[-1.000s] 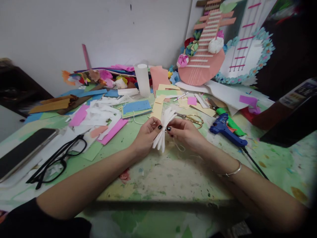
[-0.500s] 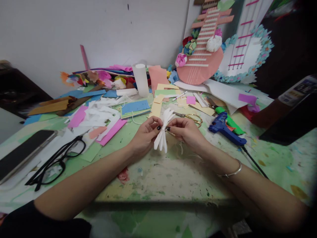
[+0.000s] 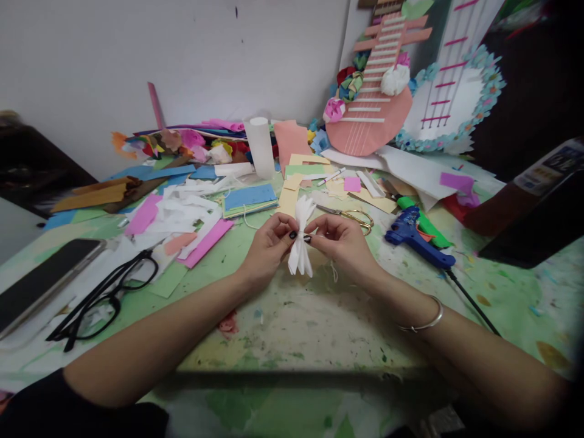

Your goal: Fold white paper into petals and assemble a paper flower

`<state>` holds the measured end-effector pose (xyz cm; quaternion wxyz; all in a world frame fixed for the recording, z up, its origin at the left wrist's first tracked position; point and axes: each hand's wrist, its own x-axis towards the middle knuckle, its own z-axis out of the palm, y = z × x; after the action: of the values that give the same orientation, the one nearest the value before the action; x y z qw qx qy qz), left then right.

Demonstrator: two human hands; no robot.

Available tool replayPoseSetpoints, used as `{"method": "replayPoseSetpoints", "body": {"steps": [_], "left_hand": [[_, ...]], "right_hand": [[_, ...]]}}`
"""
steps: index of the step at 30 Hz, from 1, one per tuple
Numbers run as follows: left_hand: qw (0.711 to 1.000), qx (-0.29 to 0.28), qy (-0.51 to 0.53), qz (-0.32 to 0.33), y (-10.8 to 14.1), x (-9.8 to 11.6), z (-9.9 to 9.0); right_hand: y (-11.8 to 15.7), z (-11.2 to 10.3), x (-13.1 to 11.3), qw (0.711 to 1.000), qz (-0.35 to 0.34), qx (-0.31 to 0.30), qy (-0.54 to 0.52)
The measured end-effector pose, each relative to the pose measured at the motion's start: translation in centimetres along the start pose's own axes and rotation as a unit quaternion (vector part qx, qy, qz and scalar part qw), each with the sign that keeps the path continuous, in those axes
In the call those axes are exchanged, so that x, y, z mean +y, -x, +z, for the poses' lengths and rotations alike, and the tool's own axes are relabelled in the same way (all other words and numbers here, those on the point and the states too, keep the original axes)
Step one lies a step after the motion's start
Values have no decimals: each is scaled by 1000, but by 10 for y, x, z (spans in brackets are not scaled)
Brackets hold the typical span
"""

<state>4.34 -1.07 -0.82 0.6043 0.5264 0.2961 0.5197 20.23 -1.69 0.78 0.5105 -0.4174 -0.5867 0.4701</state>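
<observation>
A white pleated paper bow point(image 3: 301, 258), gathered at its waist and fanned at both ends, is held above the table between my hands. My left hand point(image 3: 269, 246) pinches its middle from the left. From the right, the thumb and fingers of my right hand point(image 3: 344, 243) are closed at the same waist. A thin white string point(image 3: 334, 272) dangles below my right hand. Gold-handled scissors point(image 3: 358, 220) lie just beyond that hand. Whether the string is tied round the waist is too small to tell.
At the right lies a blue glue gun point(image 3: 417, 237) with a black cord. Black glasses point(image 3: 109, 298) and a phone point(image 3: 45, 280) are at the left. A white paper roll point(image 3: 261, 149) stands at the back among paper scraps. Paper instruments point(image 3: 371, 121) lean on the wall.
The paper bow has turned a little more upright in my fingers. My right hand has shifted slightly, with its bracelet turned on the wrist.
</observation>
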Motion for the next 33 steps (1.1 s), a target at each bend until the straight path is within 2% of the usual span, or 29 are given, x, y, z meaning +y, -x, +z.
{"method": "replayPoseSetpoints", "body": {"steps": [7,17,20,24,28,31,33], "left_hand": [[1000,0,13,-14,1,1,0],[998,-17,36,-41,3,4,3],[998,-7,33,-44,2,3,2],[999,20,21,-19,-2,0,-3],[999,21,-43,8,-4,0,-5],[991,4,-130,36,-3,3,-3],[972,6,-222,82,-1,7,-4]], "right_hand": [[-1,-2,0,998,-30,-46,5],[0,-2,-4,997,-11,-72,4],[1,-4,-6,997,-2,-74,6],[1,-4,-5,993,-12,-80,85],[0,-2,2,981,-30,-39,189],[-1,-3,6,982,-32,-27,184],[-2,-4,6,982,-31,-21,186]]}}
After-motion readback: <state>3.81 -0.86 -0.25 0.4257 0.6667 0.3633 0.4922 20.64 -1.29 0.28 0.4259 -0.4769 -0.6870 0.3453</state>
